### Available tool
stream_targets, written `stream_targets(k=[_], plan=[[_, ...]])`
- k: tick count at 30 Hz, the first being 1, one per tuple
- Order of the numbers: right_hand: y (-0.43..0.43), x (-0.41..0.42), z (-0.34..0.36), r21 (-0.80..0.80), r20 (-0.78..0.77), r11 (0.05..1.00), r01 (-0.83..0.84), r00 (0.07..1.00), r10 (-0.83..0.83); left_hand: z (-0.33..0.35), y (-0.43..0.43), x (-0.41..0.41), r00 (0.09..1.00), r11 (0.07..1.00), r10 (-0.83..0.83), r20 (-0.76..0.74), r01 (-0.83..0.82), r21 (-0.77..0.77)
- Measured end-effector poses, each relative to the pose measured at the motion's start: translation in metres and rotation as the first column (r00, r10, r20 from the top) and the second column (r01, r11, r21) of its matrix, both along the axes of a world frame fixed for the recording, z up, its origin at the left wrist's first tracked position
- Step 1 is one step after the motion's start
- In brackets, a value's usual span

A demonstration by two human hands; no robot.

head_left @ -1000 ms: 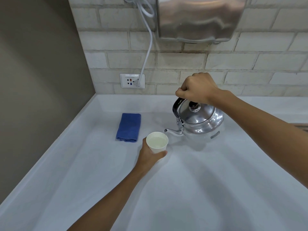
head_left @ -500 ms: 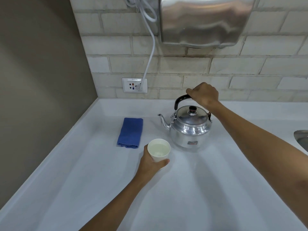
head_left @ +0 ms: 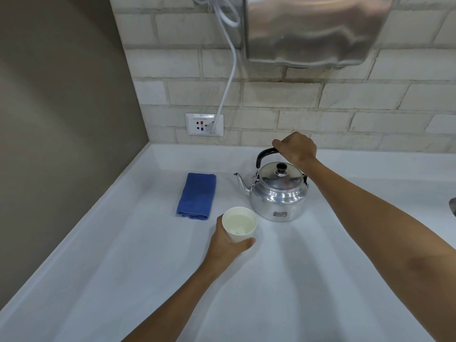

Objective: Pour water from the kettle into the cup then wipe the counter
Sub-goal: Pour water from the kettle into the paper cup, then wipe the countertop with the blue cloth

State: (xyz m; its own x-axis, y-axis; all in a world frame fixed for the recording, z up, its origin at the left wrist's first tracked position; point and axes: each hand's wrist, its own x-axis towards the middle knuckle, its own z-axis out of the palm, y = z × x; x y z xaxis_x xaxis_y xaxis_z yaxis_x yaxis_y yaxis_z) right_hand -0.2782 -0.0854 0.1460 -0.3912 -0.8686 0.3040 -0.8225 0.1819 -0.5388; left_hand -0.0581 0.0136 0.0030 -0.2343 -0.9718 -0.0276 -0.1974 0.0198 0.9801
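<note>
Low in the frame's centre, the left hand (head_left: 228, 245) is wrapped around a small white paper cup (head_left: 239, 224) that holds water, thumb on its near right side. The cup stands on the pale white counter (head_left: 283, 292). Just left of centre lies a folded blue cloth (head_left: 196, 196), flat on the counter and near the cup without touching it. Right of the cup, just beside it, a shiny round metal kettle (head_left: 277, 193) stands upright, spout pointing left, lid on. Above it the right hand (head_left: 296, 148) is curled closed on the kettle's black arched handle (head_left: 265, 155). Farther back, a white wall socket (head_left: 204, 124) takes a white cable (head_left: 228, 77), and a steel wall-mounted box (head_left: 313, 30) fills the upper right.
</note>
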Motion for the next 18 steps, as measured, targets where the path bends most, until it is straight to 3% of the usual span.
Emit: stream_targets(k=[14, 16, 18], plan=[[0.003, -0.006, -0.003, 0.063, 0.018, 0.997, -0.033, 0.999, 0.032, 0.001, 0.001, -0.001, 1.000, 1.000, 0.002, -0.004, -0.002, 0.010], [0.011, -0.003, -0.005, 0.019, -0.027, 0.998, -0.053, 0.998, 0.054, 0.003, 0.001, 0.000, 1.000, 0.999, -0.026, 0.008, 0.025, 0.020], [0.029, 0.003, -0.014, -0.138, -0.087, 0.990, -0.023, 0.996, 0.011, 0.004, 0.002, 0.007, 0.994, 0.994, -0.106, 0.028, 0.105, 0.043]])
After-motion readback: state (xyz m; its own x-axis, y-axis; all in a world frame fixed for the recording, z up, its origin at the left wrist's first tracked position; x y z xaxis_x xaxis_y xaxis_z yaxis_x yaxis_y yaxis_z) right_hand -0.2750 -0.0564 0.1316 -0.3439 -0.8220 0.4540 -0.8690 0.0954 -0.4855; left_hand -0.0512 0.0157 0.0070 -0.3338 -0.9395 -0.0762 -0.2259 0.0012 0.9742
